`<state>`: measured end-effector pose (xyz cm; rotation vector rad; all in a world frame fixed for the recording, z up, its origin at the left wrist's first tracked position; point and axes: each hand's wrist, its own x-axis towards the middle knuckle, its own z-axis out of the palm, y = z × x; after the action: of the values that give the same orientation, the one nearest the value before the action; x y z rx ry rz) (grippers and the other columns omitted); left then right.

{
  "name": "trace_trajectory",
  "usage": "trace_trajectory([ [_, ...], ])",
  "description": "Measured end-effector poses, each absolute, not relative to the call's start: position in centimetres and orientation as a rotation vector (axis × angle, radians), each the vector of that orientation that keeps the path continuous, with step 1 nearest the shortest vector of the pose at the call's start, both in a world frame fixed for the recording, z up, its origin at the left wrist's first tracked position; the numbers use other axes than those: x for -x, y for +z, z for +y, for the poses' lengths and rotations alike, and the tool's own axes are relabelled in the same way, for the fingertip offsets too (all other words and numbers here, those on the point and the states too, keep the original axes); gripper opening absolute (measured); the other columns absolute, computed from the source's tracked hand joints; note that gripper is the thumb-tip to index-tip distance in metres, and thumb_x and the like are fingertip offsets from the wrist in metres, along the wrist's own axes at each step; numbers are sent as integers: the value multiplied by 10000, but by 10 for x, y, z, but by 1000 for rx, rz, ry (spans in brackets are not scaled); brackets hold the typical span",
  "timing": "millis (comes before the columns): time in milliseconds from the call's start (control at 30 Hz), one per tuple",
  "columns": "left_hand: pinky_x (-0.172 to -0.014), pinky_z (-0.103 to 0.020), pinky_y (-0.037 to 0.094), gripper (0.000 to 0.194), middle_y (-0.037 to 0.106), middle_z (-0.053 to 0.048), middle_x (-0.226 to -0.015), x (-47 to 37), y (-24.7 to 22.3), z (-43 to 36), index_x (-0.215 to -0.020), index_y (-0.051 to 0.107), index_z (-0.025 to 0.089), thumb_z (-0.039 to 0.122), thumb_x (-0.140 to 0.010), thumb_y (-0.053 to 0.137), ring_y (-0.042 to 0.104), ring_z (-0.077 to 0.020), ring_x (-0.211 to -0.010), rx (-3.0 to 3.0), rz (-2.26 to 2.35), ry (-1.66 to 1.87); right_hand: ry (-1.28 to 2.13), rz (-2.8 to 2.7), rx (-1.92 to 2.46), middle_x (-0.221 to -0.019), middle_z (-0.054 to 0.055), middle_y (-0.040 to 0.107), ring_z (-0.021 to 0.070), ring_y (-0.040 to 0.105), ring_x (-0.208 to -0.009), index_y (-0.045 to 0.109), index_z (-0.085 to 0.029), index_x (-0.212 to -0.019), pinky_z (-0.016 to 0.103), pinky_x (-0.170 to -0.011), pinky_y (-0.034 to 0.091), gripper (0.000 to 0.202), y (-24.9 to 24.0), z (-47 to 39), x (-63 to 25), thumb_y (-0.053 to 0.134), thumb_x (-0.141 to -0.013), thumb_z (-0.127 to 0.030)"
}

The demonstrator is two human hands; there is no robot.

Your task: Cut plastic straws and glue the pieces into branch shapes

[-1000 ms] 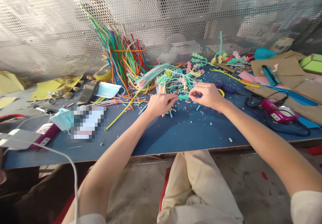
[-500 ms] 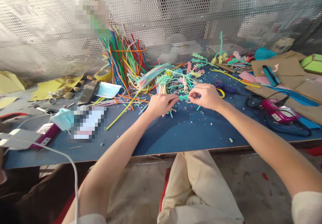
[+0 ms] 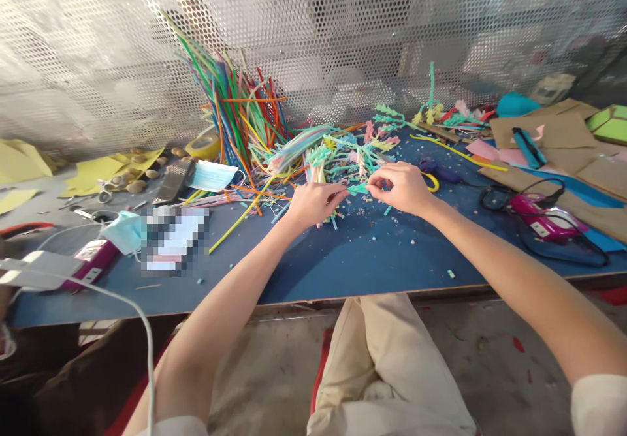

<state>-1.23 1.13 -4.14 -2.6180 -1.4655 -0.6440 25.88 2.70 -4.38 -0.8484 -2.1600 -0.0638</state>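
Note:
Between my hands is a short mint-green pipe cleaner piece [image 3: 357, 188], held just above the blue table. My left hand [image 3: 313, 203] pinches its left end between thumb and fingers. At its right end, the fingertips of my right hand [image 3: 400, 188] are pressed together on it. Just behind lie fluffy twisted pipe cleaner sprigs [image 3: 321, 152] in mint, pink and yellow, with small clippings scattered around. A bundle of pastel pipe cleaners [image 3: 296, 145] rests to their left. My fingers partly cover the held piece.
Many coloured pipe cleaners [image 3: 235, 116] lean on the perforated metal panel [image 3: 343, 25]. Left are a face mask [image 3: 213, 176], yellow tape [image 3: 203, 145] and a purple power strip [image 3: 93, 263]. Right are a dark purple corded tool [image 3: 443, 171], another power strip [image 3: 546, 217] and brown cardboard [image 3: 543, 129].
Both hands stay in nearly the same place, still pinching the green piece. The view has shifted very slightly; nothing on the table has visibly moved.

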Motion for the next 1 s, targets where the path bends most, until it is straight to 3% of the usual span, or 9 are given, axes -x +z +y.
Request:
trace_trajectory([
  [467,-609,-284,436,387,852,-37,-948,13,-44,12,-1115,854,325,521,-1092,520,788,-221,-831,2613,-1425,-653,-63,-2154,955,-724,-15,719,177,614,-698,691,-237,-796,346,-765,378,127,-42,23,-254,677,-919,-264],
  [733,-685,-304,532,364,854,-34,-1118,16,-44,14,-1188,848,354,514,-1088,537,807,-248,-946,2584,-1494,-648,33,-2063,1022,-765,33,708,179,579,-664,646,-221,-808,345,-706,406,288,-36,32,-273,572,-1011,-412],
  [1000,-732,-296,569,330,839,-15,-1203,17,-44,18,-1221,841,363,492,-1087,568,801,-230,-1016,2575,-1468,-670,199,-2262,922,-856,34,768,181,622,-692,781,-226,-923,329,-697,456,222,-41,46,-295,647,-977,-396],
])
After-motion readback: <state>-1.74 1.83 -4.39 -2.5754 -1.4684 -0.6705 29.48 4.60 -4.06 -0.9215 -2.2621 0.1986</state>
